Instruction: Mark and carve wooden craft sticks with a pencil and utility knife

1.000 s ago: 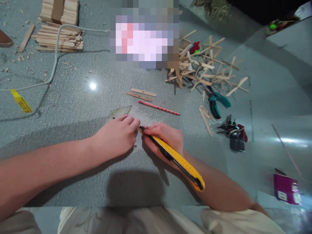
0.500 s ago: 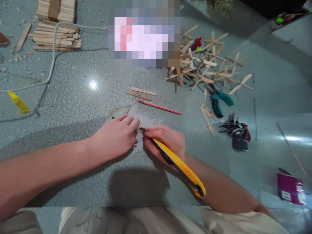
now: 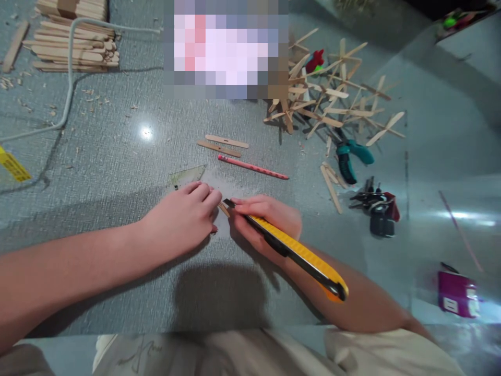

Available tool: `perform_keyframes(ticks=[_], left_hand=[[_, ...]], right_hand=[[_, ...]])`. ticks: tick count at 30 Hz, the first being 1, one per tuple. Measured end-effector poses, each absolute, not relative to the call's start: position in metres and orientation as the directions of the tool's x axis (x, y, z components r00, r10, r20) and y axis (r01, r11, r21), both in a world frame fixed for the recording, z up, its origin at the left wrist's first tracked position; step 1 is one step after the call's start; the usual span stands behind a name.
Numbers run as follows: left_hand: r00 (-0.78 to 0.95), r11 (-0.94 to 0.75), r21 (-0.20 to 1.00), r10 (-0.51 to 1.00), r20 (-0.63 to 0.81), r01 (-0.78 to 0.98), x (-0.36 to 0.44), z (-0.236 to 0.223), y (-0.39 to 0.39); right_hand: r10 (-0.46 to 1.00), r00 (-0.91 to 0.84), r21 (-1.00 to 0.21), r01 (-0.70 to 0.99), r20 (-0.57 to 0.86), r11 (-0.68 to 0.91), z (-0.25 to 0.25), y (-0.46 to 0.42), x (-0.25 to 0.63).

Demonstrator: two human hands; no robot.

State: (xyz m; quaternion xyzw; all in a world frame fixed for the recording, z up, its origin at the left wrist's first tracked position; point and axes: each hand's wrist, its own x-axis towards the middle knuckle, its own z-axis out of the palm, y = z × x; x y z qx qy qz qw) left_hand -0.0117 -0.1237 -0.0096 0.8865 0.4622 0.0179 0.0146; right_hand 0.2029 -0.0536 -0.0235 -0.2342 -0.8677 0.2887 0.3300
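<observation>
My right hand (image 3: 270,219) is closed around a yellow utility knife (image 3: 297,249). Its dark blade points up and left, close to the fingers of my left hand (image 3: 190,211). Those fingers are curled down on a wooden craft stick (image 3: 224,209), of which only a short end shows between the hands; the rest is hidden. A clear set square (image 3: 187,176) lies just beyond the left knuckles. Past the hands are a red pencil (image 3: 252,167), a pale craft stick (image 3: 227,141) with a small notch, and a darker craft stick (image 3: 219,149).
Bundled craft sticks (image 3: 74,46) and a white cable (image 3: 70,78) lie at the back left. To the right are crossed-stick pieces (image 3: 332,99), teal-handled pliers (image 3: 346,163), a dark cluster of small tools (image 3: 378,206) and a purple pouch (image 3: 457,293). Wood chips litter the table (image 3: 117,167).
The knife's handle end has swung right and slightly up, and its blade now sits apart from the stick end. My left hand keeps its hold. The whole view has shifted slightly.
</observation>
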Motion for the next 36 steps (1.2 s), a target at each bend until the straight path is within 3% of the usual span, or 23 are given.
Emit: perform_keyframes(ticks=[14,36], left_hand=[[0.557,-0.557,0.002,0.830,0.040,0.830,-0.012,-0.010,-0.124],[0.537,-0.537,-0.002,0.843,0.036,0.844,-0.006,-0.010,-0.125]], right_hand=[[0.607,-0.685,-0.700,0.197,0.403,0.687,-0.025,-0.052,0.197],[0.552,-0.754,-0.619,0.253,0.355,0.744,-0.013,-0.054,0.195]])
